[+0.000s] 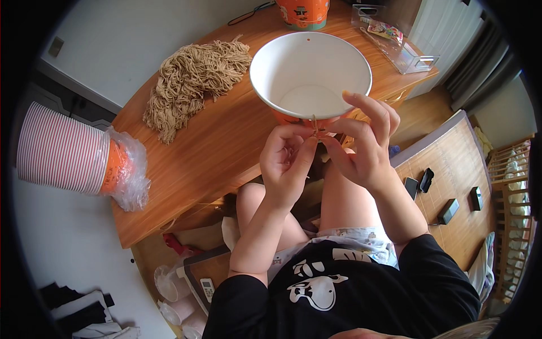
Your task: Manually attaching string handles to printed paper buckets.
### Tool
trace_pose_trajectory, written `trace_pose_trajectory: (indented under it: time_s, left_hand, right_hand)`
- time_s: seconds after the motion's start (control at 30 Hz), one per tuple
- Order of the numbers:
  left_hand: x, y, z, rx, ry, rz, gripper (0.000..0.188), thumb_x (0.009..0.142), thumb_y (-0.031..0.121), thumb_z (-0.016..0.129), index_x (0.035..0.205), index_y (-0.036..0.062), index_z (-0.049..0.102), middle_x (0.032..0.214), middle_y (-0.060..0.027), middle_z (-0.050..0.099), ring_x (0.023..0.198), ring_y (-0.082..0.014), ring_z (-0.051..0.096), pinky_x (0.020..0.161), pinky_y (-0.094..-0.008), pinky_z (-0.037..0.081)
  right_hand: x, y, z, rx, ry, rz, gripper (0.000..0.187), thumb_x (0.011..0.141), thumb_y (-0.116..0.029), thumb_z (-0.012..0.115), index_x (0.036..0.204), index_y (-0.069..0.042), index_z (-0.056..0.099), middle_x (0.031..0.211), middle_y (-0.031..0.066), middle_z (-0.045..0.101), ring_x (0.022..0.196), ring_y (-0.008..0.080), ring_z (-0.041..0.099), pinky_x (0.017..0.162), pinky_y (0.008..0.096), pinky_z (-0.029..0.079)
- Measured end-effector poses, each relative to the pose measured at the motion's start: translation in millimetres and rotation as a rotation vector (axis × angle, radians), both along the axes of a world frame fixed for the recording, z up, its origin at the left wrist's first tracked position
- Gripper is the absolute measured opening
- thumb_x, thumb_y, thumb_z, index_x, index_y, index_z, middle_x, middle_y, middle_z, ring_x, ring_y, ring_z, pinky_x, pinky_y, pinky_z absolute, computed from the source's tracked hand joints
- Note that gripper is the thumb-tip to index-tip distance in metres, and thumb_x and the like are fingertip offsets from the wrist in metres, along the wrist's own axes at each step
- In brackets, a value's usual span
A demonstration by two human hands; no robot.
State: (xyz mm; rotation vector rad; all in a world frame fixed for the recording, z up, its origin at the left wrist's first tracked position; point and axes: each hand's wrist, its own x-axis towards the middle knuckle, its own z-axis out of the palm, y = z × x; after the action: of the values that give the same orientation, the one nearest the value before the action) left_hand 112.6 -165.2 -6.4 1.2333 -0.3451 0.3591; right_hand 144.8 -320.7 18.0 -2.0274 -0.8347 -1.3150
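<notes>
A large round paper bucket (310,68), white inside and orange outside, stands at the near edge of the wooden table. A thin tan string (315,120) hangs over its near rim. Just below that rim my left hand (284,164) pinches the string between thumb and forefinger. From the other side my right hand (364,138) has its thumb and index finger closed on the string, the other fingers raised beside the bucket's rim. The fingertips of both hands almost meet, and they partly hide the string's end.
A heap of tan strings (197,79) lies on the table (192,152), left of the bucket. A stack of nested buckets (65,150) in clear plastic lies at the left edge. Behind stand another orange bucket (304,12) and a clear plastic tray (403,56). A mat-covered bed (451,175) is at right.
</notes>
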Motion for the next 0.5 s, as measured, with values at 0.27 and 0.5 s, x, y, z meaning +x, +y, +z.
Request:
trace_pose_trajectory:
  time_s: [0.27, 0.5]
  left_hand:
    - [-3.4, 2.8, 5.3, -0.162, 0.073, -0.128, 0.013, 0.096, 0.001, 0.061, 0.109, 0.0023, 0.058, 0.088, 0.0034, 0.059, 0.074, 0.0003, 0.047, 0.065, -0.0158, 0.036]
    - [0.9, 7.4, 0.1, -0.133, 0.052, -0.137, 0.014, 0.096, -0.001, 0.061, 0.110, 0.0015, 0.058, 0.089, 0.0018, 0.061, 0.076, 0.0000, 0.051, 0.066, -0.0158, 0.039]
  right_hand:
    - [2.3, 0.6, 4.1, -0.063, -0.019, -0.058, 0.018, 0.070, -0.024, 0.077, 0.087, -0.025, 0.071, 0.134, 0.0034, 0.056, 0.113, 0.0246, 0.048, 0.096, 0.0377, 0.031]
    - [-3.0, 3.8, 8.8, -0.052, 0.051, -0.003, 0.018, 0.068, -0.019, 0.078, 0.083, -0.025, 0.070, 0.135, 0.0049, 0.055, 0.115, 0.0257, 0.047, 0.097, 0.0374, 0.031]
